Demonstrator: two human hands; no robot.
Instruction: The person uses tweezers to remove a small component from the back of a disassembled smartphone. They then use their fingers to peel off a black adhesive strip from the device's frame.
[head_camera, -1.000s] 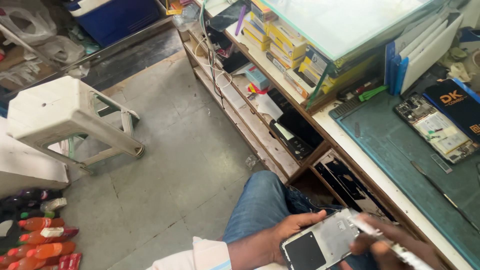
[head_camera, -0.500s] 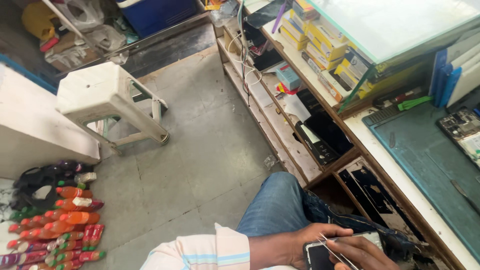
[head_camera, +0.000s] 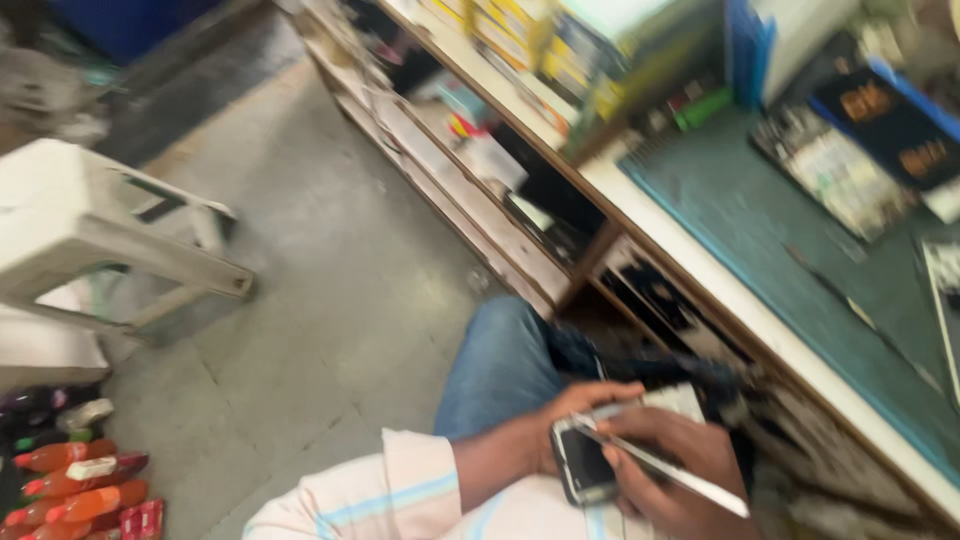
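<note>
My left hand (head_camera: 560, 425) grips a small phone (head_camera: 590, 455) with a dark screen and a pale body, held over my lap above my blue-jeaned knee (head_camera: 495, 365). My right hand (head_camera: 675, 470) holds a thin silver tool (head_camera: 665, 465), long and flat, laid across the phone's upper edge. Both hands sit at the bottom middle of the blurred head view, just in front of the workbench edge.
A workbench with a green mat (head_camera: 790, 250) runs along the right, carrying an opened phone (head_camera: 835, 175) and dark boxes. Open shelves (head_camera: 470, 150) lie under it. A white plastic stool (head_camera: 90, 235) stands at left on the grey floor, with bottles (head_camera: 75, 485) at bottom left.
The view has swung right and back up, so more of the workbench shows. The hands stay on the phone and the tool over my lap.
</note>
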